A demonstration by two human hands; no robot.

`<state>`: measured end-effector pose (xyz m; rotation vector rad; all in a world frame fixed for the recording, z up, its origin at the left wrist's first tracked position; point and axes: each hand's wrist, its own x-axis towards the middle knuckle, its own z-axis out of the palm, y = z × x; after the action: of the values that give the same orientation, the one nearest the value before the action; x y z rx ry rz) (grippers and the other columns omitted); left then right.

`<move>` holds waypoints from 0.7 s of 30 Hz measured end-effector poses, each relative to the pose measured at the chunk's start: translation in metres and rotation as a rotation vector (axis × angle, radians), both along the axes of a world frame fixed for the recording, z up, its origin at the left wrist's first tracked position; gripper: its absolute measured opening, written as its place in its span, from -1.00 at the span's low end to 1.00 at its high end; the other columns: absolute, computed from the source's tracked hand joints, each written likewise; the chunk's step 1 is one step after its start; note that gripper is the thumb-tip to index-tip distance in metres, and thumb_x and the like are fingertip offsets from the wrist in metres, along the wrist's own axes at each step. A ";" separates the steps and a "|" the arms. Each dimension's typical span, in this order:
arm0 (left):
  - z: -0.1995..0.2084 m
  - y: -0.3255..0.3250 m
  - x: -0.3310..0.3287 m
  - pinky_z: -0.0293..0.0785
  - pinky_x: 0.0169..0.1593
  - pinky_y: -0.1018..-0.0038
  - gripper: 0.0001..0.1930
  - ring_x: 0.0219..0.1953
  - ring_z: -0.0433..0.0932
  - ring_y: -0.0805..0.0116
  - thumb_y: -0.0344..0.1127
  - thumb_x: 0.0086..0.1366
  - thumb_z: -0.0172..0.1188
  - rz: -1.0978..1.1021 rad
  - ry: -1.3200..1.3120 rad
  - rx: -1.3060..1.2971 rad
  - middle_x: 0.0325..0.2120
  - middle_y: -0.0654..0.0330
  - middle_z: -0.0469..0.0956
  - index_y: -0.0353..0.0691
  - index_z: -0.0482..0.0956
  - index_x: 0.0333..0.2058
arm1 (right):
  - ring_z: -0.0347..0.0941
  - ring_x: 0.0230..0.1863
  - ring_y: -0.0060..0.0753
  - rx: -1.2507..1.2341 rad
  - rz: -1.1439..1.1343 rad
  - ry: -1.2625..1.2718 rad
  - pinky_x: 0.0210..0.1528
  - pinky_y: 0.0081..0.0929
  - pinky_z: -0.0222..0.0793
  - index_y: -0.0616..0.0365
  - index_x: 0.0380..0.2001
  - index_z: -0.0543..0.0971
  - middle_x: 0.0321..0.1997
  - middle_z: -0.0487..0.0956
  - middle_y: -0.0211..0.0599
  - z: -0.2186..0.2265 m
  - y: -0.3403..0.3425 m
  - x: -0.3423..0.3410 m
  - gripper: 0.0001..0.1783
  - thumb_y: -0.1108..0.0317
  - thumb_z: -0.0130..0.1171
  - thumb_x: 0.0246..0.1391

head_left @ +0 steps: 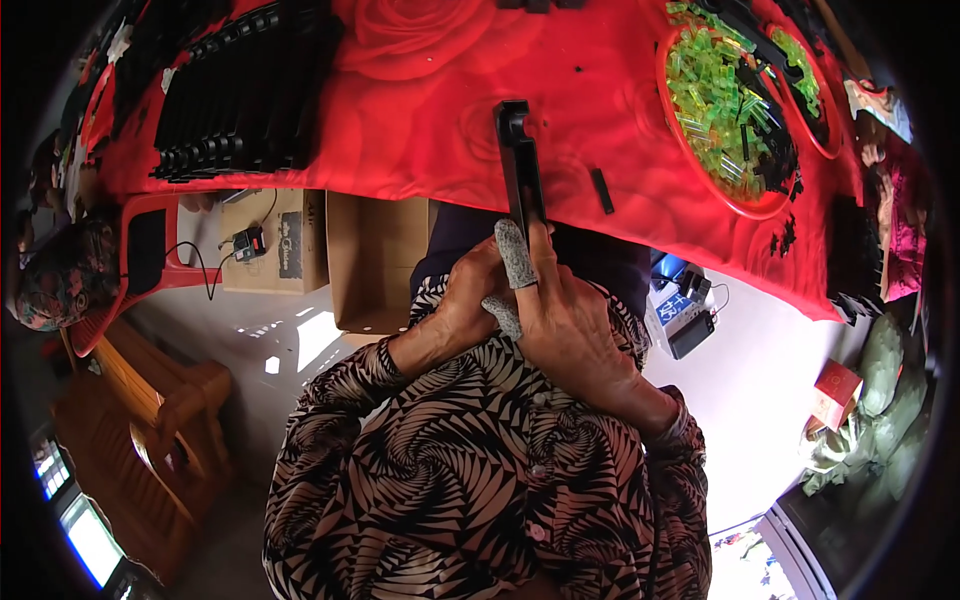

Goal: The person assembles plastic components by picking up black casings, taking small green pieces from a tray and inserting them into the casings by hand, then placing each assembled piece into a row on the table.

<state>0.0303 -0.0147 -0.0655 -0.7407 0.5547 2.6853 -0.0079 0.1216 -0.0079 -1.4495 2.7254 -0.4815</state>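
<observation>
A long, narrow black plastic part [520, 165] with a hooked far end points away from me over the table's front edge. Both hands close round its near end. My right hand [575, 325] lies across it, with grey knitted covers on two of its digits and a bare finger stretched along the part. My left hand [468, 290] grips from the left, its fingertips mostly hidden behind the right hand. A short black strip [602, 190] lies on the red cloth just right of the held part.
Many similar black parts [250, 95] lie stacked at the left on the red-clothed table [410, 120]. At the right, a red tray [668, 95] holds yellow-green clear pieces and black bits, with a second tray [832, 145] beside it. Below stand an open cardboard box [375, 265] and a wooden chair [150, 420].
</observation>
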 end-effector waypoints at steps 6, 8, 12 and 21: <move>0.006 0.001 -0.002 0.41 0.04 0.40 -0.66 -0.09 0.49 0.38 -0.10 0.44 -0.11 -0.026 0.013 0.000 -0.16 0.24 0.49 -0.20 0.41 0.00 | 0.58 -0.26 -0.14 -0.029 -0.050 -0.086 -0.38 -0.41 0.54 0.43 0.22 0.24 0.17 0.35 0.33 -0.002 0.002 -0.004 -0.30 0.23 0.09 0.07; 0.008 0.003 -0.004 0.41 0.03 0.40 -0.68 -0.10 0.49 0.38 -0.09 0.45 -0.11 -0.056 0.035 -0.002 -0.17 0.25 0.49 -0.17 0.41 -0.02 | 0.60 -0.32 -0.19 -0.144 -0.057 -0.149 -0.39 -0.41 0.54 0.43 0.21 0.25 0.16 0.35 0.32 0.001 0.002 -0.010 -0.29 0.24 0.13 0.06; -0.001 0.003 0.000 0.41 0.04 0.39 -0.70 -0.10 0.49 0.36 -0.10 0.46 -0.13 -0.029 0.046 0.005 -0.19 0.24 0.49 -0.15 0.40 -0.03 | 0.60 -0.33 -0.20 -0.128 -0.053 -0.112 -0.41 -0.44 0.54 0.41 0.20 0.28 0.19 0.33 0.28 0.004 0.004 -0.008 -0.28 0.26 0.17 0.00; -0.001 0.008 -0.001 0.39 0.00 0.35 -0.63 -0.14 0.47 0.29 -0.04 0.42 -0.03 0.085 0.178 0.075 -0.17 0.18 0.48 -0.21 0.39 0.00 | 0.52 -0.51 -0.29 -0.503 -0.180 -0.085 -0.51 -0.39 0.48 0.27 -0.29 0.63 -0.30 0.57 -0.15 0.006 0.042 -0.017 -0.71 0.55 0.35 -0.21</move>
<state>0.0294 -0.0063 -0.0665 -0.5193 0.4701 2.8522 -0.0246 0.1633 -0.0020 -1.2133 2.8001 -1.2805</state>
